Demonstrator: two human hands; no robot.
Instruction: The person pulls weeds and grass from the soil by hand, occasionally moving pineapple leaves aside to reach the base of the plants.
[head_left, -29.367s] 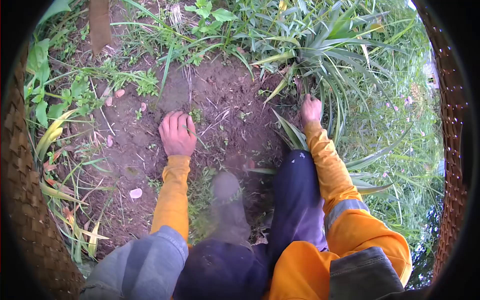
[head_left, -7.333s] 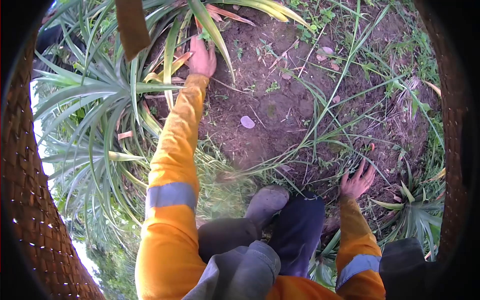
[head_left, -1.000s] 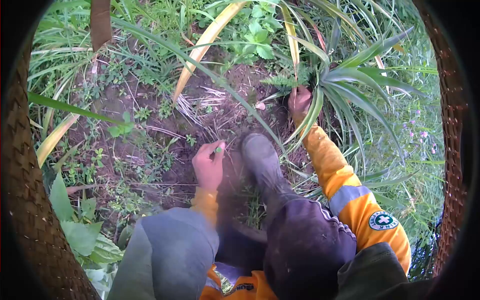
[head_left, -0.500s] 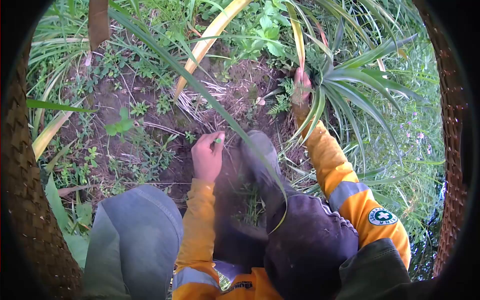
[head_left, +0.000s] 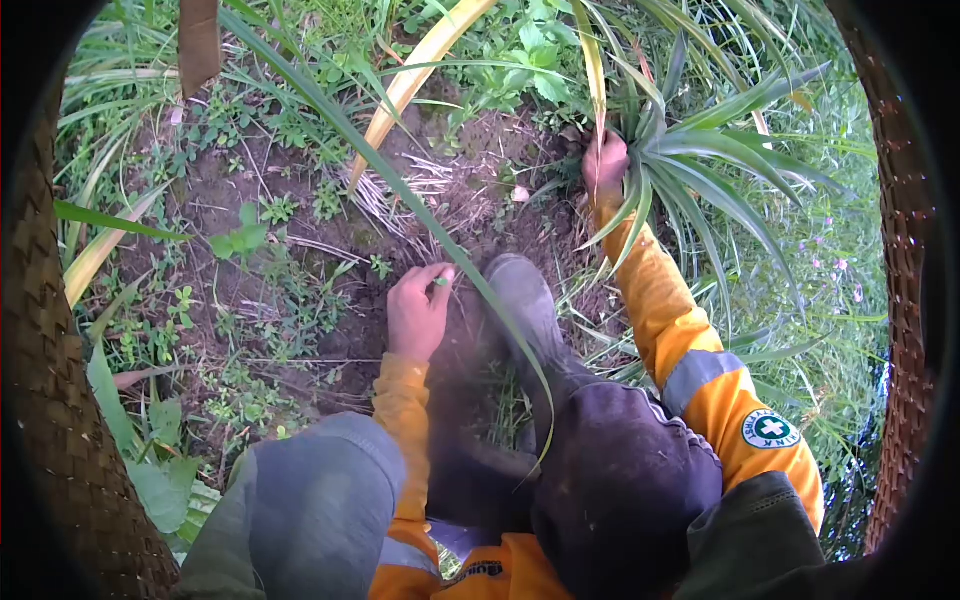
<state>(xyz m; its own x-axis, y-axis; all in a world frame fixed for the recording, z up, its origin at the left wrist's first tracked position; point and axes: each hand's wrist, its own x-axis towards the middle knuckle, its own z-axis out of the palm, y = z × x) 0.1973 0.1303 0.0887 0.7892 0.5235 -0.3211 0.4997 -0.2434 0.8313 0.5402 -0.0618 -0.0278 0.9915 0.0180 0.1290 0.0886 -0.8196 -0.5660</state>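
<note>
My left hand (head_left: 418, 312) hovers over the soil near the boot, thumb and forefinger pinched on a small green leaf (head_left: 440, 282). At the base of a spiky rosette plant (head_left: 690, 150), my right hand (head_left: 604, 164) has its fingers curled closed. What they hold is hidden. A yellowed long leaf (head_left: 596, 75) hangs down in front of those fingers. Both forearms wear orange sleeves.
A dark boot (head_left: 525, 290) stands on the soil between my hands. One long green blade (head_left: 400, 190) arches across the view. Dry straw (head_left: 405, 195), low weeds (head_left: 240, 238) and tall grass surround the bare soil. A woven brim (head_left: 95, 450) frames the sides.
My right hand has turned and its fingers have curled in. The fern frond beside it no longer shows. My left hand has barely shifted; the left knee has moved right.
</note>
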